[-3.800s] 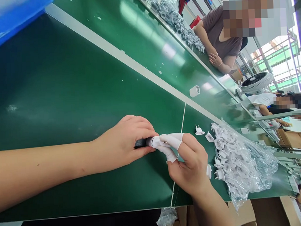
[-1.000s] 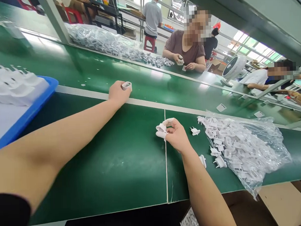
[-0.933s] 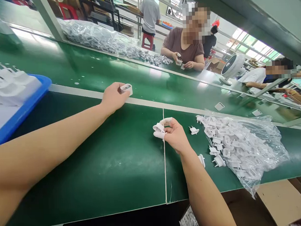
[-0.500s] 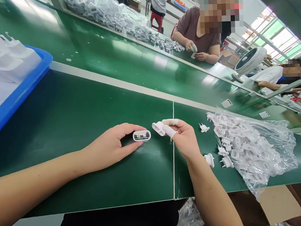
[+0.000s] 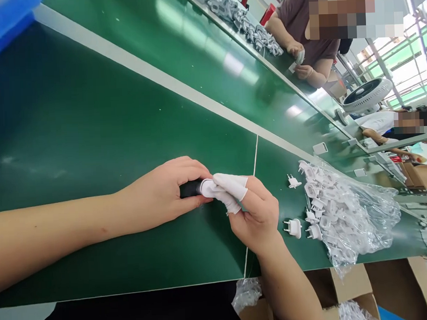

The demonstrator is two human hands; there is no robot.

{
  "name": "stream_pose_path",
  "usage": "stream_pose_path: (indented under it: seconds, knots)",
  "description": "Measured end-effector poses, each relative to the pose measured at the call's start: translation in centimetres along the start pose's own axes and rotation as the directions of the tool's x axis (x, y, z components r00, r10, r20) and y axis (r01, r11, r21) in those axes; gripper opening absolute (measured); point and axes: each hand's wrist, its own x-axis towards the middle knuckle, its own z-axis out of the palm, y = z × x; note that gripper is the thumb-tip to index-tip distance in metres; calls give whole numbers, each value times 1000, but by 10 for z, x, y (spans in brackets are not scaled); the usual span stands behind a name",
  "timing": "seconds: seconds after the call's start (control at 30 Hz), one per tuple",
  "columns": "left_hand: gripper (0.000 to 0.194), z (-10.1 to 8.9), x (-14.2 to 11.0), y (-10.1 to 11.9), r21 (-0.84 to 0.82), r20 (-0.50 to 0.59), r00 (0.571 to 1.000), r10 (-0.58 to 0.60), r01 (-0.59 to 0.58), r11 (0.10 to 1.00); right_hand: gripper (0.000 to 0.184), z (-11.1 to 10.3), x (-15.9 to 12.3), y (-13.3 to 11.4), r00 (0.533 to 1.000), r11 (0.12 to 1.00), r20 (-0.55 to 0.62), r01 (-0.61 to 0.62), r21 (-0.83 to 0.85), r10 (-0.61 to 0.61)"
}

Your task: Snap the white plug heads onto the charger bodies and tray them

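White-tipped right hand [image 5: 256, 211] pinches one plug piece [image 5: 206, 188] against one casing [image 5: 190, 189], gripped by the left hand [image 5: 165, 186].

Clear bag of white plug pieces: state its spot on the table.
Head view, right side: the clear bag lies on the green table, right of the right hand.

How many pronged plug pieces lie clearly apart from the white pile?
2: an upper plug piece, toward the pale strip, and a lower plug piece, beside the right hand. It could hide more.
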Motion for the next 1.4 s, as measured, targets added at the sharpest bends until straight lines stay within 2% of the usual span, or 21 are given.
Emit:
stream_pose_path:
  seconds: [0.13,0.23,0.43,0.53,0.67,0.9,1.03,1.13,1.23,1.33,1.4]
  knots:
    - [20,3,-1,-1,-5,-29,998,54,-54,999,38,4,4,-3,999,998,32,18,-61,-16]
    - [19,4,-1,-2,-25,-49,996,78,-79,997,41,5,5,-5,999,993,9,52,-103,-52]
    - [21,7,0,-4,-39,-31,998,59,-61,997,47,5,6,-10,998,994,-23,52,-96,-54]
    - [23,6,0,-3,-46,-29,998,60,-61,997,42,2,9,-12,999,991,12,50,-121,-49]
    - [22,5,0,-2,-47,-27,997,76,-77,996,39,1,11,-12,994,973,49,104,-204,-96]
    - [17,8,-1,-3,-40,-62,990,125,-128,991,38,1,15,-18,994,945,46,108,-309,-99]
    - [17,8,-1,-2,-28,-72,989,127,-129,991,33,0,17,-20,987,910,63,163,-381,-150]
    - [19,8,0,-2,-19,-74,989,127,-129,992,29,2,15,-15,991,925,6,129,-358,-136]
    - [20,8,0,-2,-18,-62,992,114,-115,993,23,6,11,-7,996,961,-27,70,-268,-80]
    - [24,7,0,-2,-12,-53,994,99,-100,995,26,8,7,-1,995,980,-43,80,-180,-89]
    - [25,6,-1,0,-10,-35,996,78,-78,997,31,8,5,-2,990,986,-99,90,-142,-104]
